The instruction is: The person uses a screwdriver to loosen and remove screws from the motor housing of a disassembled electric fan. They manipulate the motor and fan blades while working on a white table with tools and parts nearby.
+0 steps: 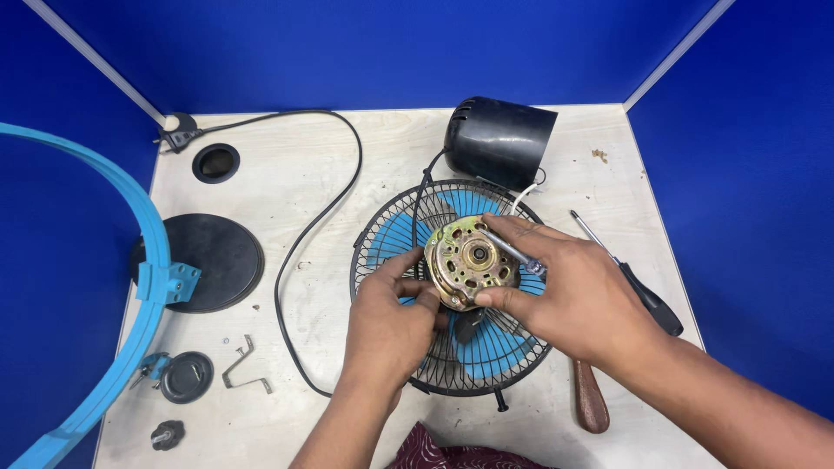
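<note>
A round, yellowish metal fan motor [467,257] with a central shaft is held up between both hands, over a black wire fan guard [382,227] with blue blades [504,343] inside. My left hand [391,317] grips the motor's left and lower edge. My right hand [569,291] holds its right side, with a small silver screwdriver shaft [508,249] lying across the fingers toward the motor face.
A black motor housing [499,139] stands behind the guard. A black power cord [321,187] curves to a plug at the back left. A black round base [217,260], a blue ring [143,287], small black caps, a metal clip [243,369] and two screwdrivers [638,287] lie around.
</note>
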